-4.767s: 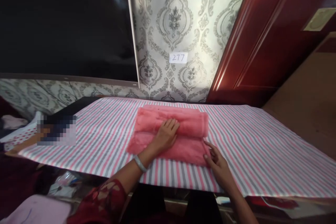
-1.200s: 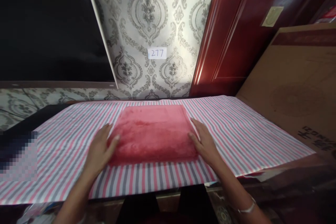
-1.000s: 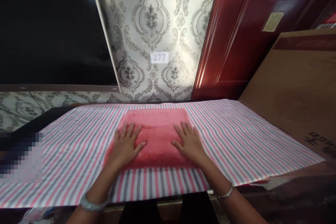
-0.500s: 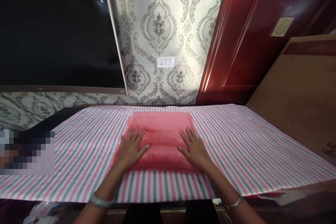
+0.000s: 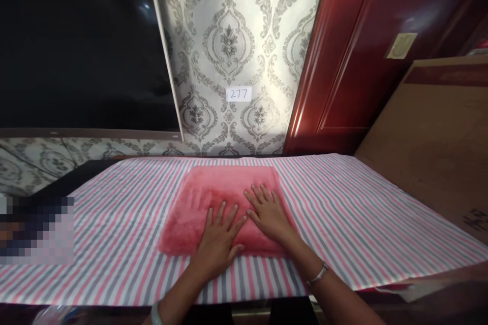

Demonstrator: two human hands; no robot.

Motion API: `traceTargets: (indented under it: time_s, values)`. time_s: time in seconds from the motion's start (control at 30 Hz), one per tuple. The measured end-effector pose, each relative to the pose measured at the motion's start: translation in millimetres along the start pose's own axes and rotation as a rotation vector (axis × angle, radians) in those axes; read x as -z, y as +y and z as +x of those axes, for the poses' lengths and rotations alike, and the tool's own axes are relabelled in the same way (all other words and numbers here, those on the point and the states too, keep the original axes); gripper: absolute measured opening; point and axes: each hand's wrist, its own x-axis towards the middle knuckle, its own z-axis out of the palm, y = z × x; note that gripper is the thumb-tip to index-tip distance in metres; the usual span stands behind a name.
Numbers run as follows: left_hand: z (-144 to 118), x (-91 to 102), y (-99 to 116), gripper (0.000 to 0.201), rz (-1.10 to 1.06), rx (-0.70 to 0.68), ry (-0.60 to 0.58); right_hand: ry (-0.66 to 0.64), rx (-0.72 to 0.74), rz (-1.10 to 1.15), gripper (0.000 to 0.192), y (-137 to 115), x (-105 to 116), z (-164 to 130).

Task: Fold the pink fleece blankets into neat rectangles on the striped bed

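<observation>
While both palms lie flat on it, the folded pink towel [image 5: 224, 208] sits in the middle of the striped cloth [image 5: 362, 218], a plush, fuzzy rectangle with soft rounded edges and darker streaks where the nap is brushed. On its near edge rests the left hand [image 5: 218, 241], fingers spread wide and pressed down, gripping nothing; the heel of this hand overlaps onto the cloth just off the towel. Beside it, on the towel's near right part, the right hand [image 5: 269, 213] lies likewise with fingers splayed and flat, empty, its thumb close to the left hand's fingertips. A thin metal bangle [image 5: 317, 274] circles the right wrist; a pale bracelet [image 5: 155, 313] on the left wrist is cut off by the bottom edge.

Woven and smooth, the cloth carries pink, grey and white stripes. Behind the towel rises damask wallpaper [image 5: 232, 45] with a small paper label reading 277 [image 5: 238, 94]. Left of the towel a dark glossy screen [image 5: 80, 45] shows only reflections, and a pixelated patch [image 5: 36, 231] hides whatever lies there. Right of the towel stand a polished red-brown door [image 5: 366, 40] and a brown cardboard box [image 5: 434, 147], partly out of frame.
</observation>
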Motion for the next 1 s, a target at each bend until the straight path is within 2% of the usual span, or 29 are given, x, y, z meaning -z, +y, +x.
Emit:
traceTargets:
  time_s: [0.1, 0.2, 0.27, 0.33, 0.4, 0.47, 0.53, 0.7, 1.0]
  values:
    - [-0.3, 9.8, -3.1, 0.074, -0.071, 0.006, -0.044, -0.020, -0.003, 0.016, 0.057, 2.4, 0.7, -0.9]
    - [10.4, 34.1, -15.2, 0.060, -0.226, -0.011, -0.176, -0.125, -0.008, 0.051, 0.060, 7.4, 15.3, 11.9]
    - [28.6, 52.3, -30.6, 0.054, -0.331, 0.000, -0.222, -0.167, -0.018, 0.078, 0.062, 10.3, 30.1, 30.9]
    - [55.0, 65.7, -51.0, 0.051, -0.342, 0.095, -0.198, -0.108, -0.054, 0.076, 0.060, 10.9, 43.1, 54.7]
    - [83.6, 69.8, -72.8, 0.049, -0.160, 0.312, -0.166, 0.009, -0.131, 0.042, 0.058, 9.6, 48.2, 76.4]
    - [106.1, 63.4, -91.6, 0.053, -0.060, 0.455, -0.132, 0.078, -0.226, 0.003, 0.057, 8.5, 41.6, 90.1]
    - [117.0, 49.4, -104.5, 0.058, -0.008, 0.536, -0.119, 0.083, -0.280, -0.027, 0.056, 9.5, 25.2, 94.2]
    - [108.6, 14.8, -116.3, 0.060, 0.049, 0.580, -0.116, 0.120, -0.262, -0.061, 0.054, 18.8, -14.5, 87.1]
    - [107.7, 3.8, -124.5, 0.063, 0.082, 0.610, -0.143, 0.117, -0.244, -0.049, 0.052, 24.2, -18.6, 89.6]
